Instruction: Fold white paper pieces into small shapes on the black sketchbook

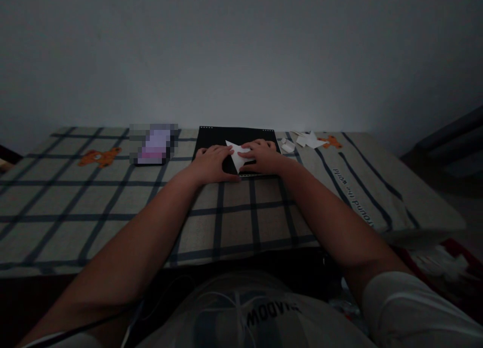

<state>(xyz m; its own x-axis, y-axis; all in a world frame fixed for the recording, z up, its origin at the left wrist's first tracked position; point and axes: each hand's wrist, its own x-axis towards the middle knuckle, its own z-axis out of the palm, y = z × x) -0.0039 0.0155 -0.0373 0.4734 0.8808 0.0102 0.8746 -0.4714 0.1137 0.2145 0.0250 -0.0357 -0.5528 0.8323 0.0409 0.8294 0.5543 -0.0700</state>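
A small piece of white folded paper (pixel 236 157) with pointed corners lies on a black mat (pixel 236 133). My left hand (pixel 213 165) holds the paper's left side, fingertips at its upper edge and thumb near its lower point. From the other side, my right hand (pixel 262 156) grips the paper, fingers pressing on top and thumb low near the mat's front edge. Part of the paper is hidden beneath my right fingers.
A phone with a lit, blurred screen (pixel 154 146) lies to the left. Right of the mat are white paper pieces (pixel 311 140) and a small pale object (pixel 288 145). A checked tablecloth (pixel 234 207) covers the table, which meets a plain wall (pixel 241 56) behind.
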